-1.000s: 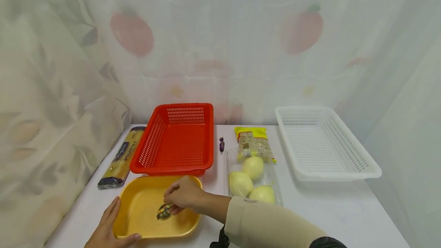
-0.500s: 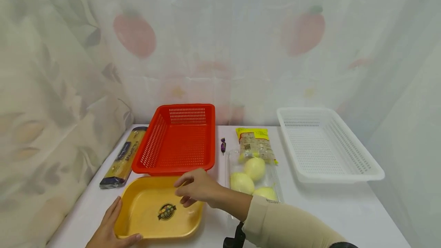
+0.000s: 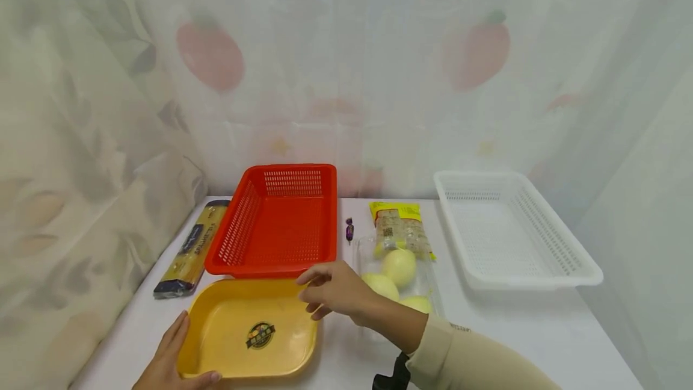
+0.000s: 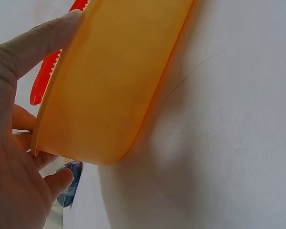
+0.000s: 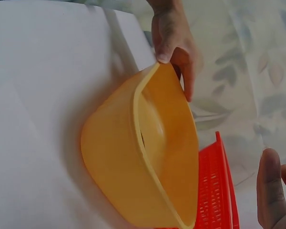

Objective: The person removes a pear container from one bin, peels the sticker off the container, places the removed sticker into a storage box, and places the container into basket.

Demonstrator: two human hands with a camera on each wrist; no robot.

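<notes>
A yellow plastic basin with a round logo on its floor stands at the front left of the table. My left hand grips its near-left corner, thumb on the near rim and fingers along the left side; the left wrist view shows the basin's outer wall between thumb and fingers. Over the basin's right end hangs my right hand, fingers loosely bent and nothing in them. From the right wrist, a right fingertip shows apart from the basin.
Behind the basin is a red basket, with a spaghetti pack to its left. A small purple wrapped candy, a yellow-topped bag and a clear tray holding pale onions lie right of it. A white basket stands at right.
My right hand has moved right, from over the logo to the basin's right end, and the logo now shows whole. My left hand keeps its place on the corner.
</notes>
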